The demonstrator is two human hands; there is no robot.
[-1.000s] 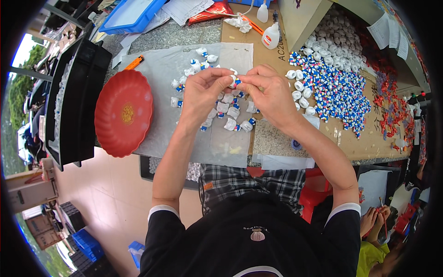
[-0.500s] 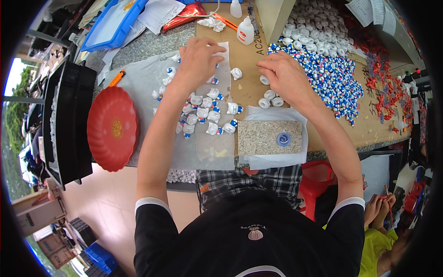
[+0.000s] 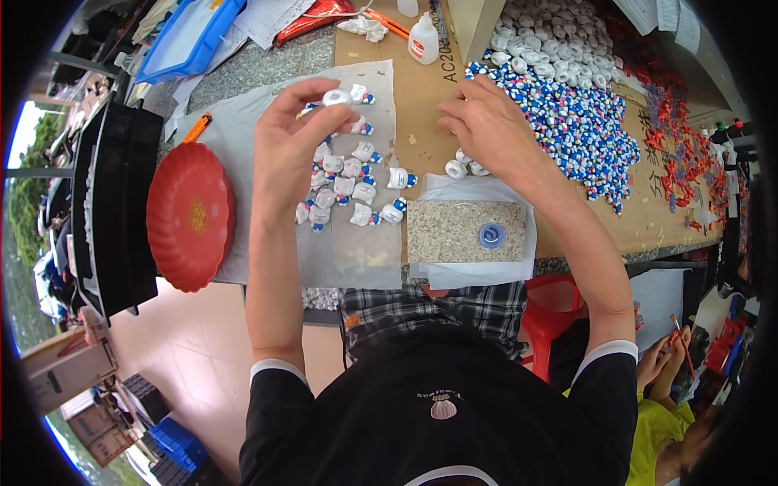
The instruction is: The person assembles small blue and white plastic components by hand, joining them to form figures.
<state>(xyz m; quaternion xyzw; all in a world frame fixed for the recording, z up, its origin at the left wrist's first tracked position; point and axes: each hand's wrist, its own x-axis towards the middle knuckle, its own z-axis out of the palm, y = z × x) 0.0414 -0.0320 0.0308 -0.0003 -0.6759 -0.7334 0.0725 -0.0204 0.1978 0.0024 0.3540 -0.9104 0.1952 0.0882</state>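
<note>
My left fingers pinch a white piece at their tips, above the pale sheet, well back from the near edge of the table. My right fingers bend beside the heaped blue pieces; whether they grip anything, I cannot tell.

From head height, one near view (a wide fisheye) looks down over the black shirt and table

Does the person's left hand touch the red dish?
No, the left hand holds a white piece, clearly apart from the red dish.
</note>
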